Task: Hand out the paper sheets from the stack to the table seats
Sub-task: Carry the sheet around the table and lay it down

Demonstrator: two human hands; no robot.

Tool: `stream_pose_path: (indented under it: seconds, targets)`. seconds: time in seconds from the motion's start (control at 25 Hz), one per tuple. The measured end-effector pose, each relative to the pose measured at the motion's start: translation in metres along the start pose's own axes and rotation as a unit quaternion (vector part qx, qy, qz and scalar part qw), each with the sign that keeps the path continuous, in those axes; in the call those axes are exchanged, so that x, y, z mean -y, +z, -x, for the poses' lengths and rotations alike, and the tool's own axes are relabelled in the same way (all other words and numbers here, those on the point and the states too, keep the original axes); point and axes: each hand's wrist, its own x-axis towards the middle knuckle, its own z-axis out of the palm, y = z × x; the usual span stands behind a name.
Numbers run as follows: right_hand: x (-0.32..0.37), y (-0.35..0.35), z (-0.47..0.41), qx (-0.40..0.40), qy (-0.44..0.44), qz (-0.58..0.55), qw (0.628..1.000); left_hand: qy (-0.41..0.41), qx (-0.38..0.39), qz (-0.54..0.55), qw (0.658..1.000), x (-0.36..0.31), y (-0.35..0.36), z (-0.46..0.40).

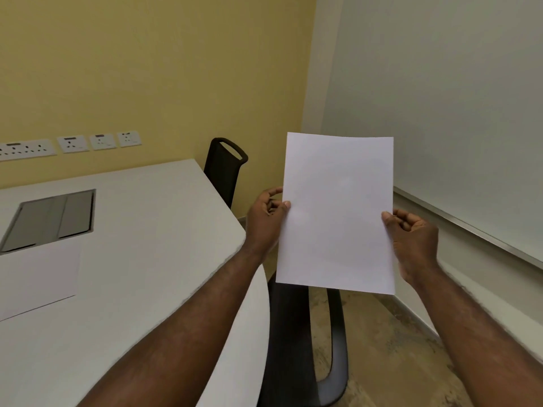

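I hold white paper (338, 212) upright in the air, past the right edge of the white table (152, 259); whether it is one sheet or a thin stack I cannot tell. My left hand (266, 218) pinches its left edge with thumb on top. My right hand (411, 239) pinches its right edge. Another white sheet (38, 277) lies flat on the table at the left, just below a grey cable hatch.
A black chair (224, 168) stands at the table's far right corner by the yellow wall. A second black chair (296, 342) sits below the held paper, against the table's right side. Wall sockets (70, 143) line the yellow wall. A whiteboard ledge (470, 227) runs along the right wall.
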Motion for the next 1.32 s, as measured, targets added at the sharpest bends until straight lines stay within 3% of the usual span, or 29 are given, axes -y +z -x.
stream_pose_path:
  seconds: [0.28,0.56,0.8,1.0,1.32]
  targets:
    - [-0.045,0.056,-0.111,0.067,0.014,0.024,0.997,-0.054,-0.058,-0.003,0.997,0.053,0.026,-0.075]
    - [-0.090,0.176,-0.144,0.235,0.026,0.019,0.972,-0.110,-0.222,-0.046,0.968,0.105,-0.033,-0.073]
    - [-0.144,0.275,-0.118,0.446,0.074,0.034,0.891,-0.188,-0.413,-0.099,0.885,0.149,-0.068,-0.005]
    - [-0.195,0.320,-0.077,0.562,0.068,0.076,0.821,-0.240,-0.518,-0.119,0.812,0.189,-0.073,0.047]
    - [-0.288,0.350,-0.023,0.660,0.001,0.168,0.732,-0.313,-0.517,-0.217,0.767,0.270,-0.083,0.100]
